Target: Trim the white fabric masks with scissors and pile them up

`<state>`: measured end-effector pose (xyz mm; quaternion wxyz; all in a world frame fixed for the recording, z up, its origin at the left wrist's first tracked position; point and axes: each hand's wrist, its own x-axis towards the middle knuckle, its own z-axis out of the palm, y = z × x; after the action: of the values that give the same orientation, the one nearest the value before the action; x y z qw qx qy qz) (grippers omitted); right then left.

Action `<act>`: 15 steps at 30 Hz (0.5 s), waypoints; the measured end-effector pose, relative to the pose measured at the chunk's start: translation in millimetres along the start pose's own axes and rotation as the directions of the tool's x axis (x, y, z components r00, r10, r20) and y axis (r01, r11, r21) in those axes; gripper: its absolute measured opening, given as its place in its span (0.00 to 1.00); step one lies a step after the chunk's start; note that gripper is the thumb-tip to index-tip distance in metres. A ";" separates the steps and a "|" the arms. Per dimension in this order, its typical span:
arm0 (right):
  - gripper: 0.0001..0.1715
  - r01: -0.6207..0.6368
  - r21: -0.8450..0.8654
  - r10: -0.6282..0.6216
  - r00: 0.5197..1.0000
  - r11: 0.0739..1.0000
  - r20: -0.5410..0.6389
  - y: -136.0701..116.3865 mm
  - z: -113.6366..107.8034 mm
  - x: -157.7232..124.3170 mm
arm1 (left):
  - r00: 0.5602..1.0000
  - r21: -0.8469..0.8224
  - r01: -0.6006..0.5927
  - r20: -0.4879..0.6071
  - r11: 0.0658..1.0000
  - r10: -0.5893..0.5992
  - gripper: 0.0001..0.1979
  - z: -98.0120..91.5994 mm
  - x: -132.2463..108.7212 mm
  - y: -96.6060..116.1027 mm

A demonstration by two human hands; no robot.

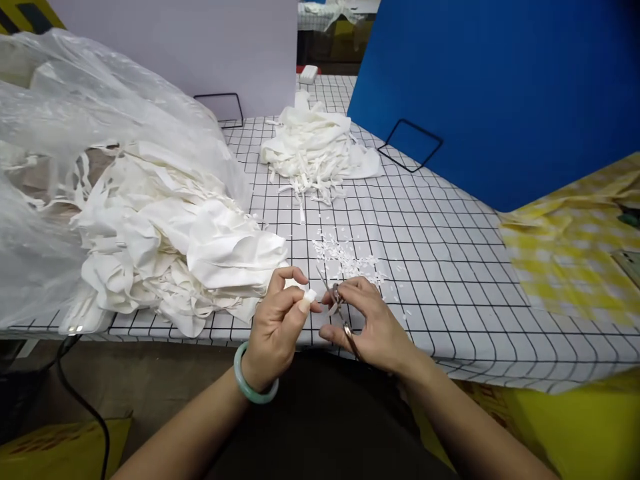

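My left hand (280, 320), with a green bangle (250, 381) at its wrist, pinches a small piece of white fabric (311, 295) between thumb and fingers. Close by on the right, my right hand (370, 323) holds small metal scissors (339, 303), their blades apart and pointing up and away. Just beyond both hands, many tiny white clippings (345, 257) lie scattered on the checked tablecloth (425, 267). A large heap of white fabric pieces (170, 233) is to the left of my left hand. Farther back sits a smaller pile of white pieces (320, 143).
Clear plastic bag (115, 93) around the left heap; white device (87, 313) with a black cable at the table's front edge. A pale board (190, 53) and a blue board (490, 93) stand behind, with black wire stands. Yellow checked cloth (565, 247) lies right.
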<state>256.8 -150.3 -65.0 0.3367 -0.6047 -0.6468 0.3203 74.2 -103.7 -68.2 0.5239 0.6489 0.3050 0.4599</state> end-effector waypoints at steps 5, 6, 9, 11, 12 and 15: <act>0.26 0.054 -0.085 -0.051 0.998 0.995 0.040 -2.4 -9.1 -8.5 | 0.995 -0.011 -0.056 0.083 0.998 0.057 0.11 2.0 0.0 -3.7; 0.27 0.062 -0.084 -0.059 0.997 0.995 0.040 -2.6 -8.9 -9.3 | 0.994 -0.015 -0.054 0.099 0.998 0.055 0.11 2.1 0.0 -4.6; 0.28 0.100 -0.095 -0.097 0.995 0.990 0.031 -2.3 -9.2 -10.0 | 0.991 -0.021 -0.042 0.123 0.999 0.044 0.11 1.9 -0.2 -6.2; 0.27 0.120 -0.109 -0.117 0.993 0.987 0.027 -1.8 -10.2 -9.8 | 0.991 -0.031 -0.034 0.127 0.999 0.038 0.11 1.7 -0.4 -6.7; 0.27 0.125 -0.113 -0.123 0.992 0.986 0.028 -1.4 -10.7 -9.6 | 0.991 -0.039 -0.028 0.131 0.999 0.033 0.11 1.7 -0.5 -6.9; 0.26 0.129 -0.119 -0.126 0.992 0.985 0.031 0.3 -11.6 -9.5 | 0.988 -0.071 -0.011 0.150 0.997 0.022 0.11 2.6 -0.4 -7.8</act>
<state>266.9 -159.7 -59.1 0.3116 -0.5776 -0.7062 0.2657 77.1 -103.1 -75.9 0.5640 0.6655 0.2428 0.4243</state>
